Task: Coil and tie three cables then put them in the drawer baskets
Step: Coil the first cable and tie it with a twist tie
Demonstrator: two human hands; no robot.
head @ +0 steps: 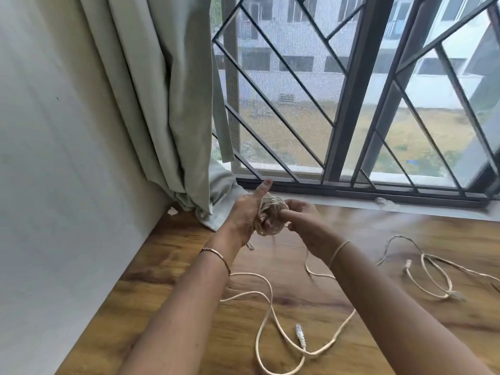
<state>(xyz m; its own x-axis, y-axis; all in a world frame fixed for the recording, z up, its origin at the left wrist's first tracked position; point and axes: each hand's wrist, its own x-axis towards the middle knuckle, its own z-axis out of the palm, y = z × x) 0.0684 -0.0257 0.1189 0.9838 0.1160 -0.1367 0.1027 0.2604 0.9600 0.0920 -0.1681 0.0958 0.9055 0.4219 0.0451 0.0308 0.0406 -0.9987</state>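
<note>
While the first cable is only partly wound, the step in hand is coiling, judged from the head view. The left hand (244,217) holds a tight pale coil (270,215) just in front of the window frame (351,185). Its grip is clamped on the coil, with the fingers curled into the turns and the thumb sticking up toward the frame. The right hand (305,220) meets the coil from the other side, its grip closed on the wound cord. A loose strand (308,266) drops from there to the worktop (338,228).

Farther from the window frame, more slack cable (267,307) lies in open loops on the worktop, a plug (300,339) at one end. Another loose cable (433,274) sprawls off to the right, well apart from the hands. No drawer or basket is in view.

The next move probably calls for drawing the slack up and laying further turns, while the left hand keeps the wound turns from slipping. The tail would then be tied round the bundle.

No brand, label or writing can be read; the plug is too small to show any marking.
</note>
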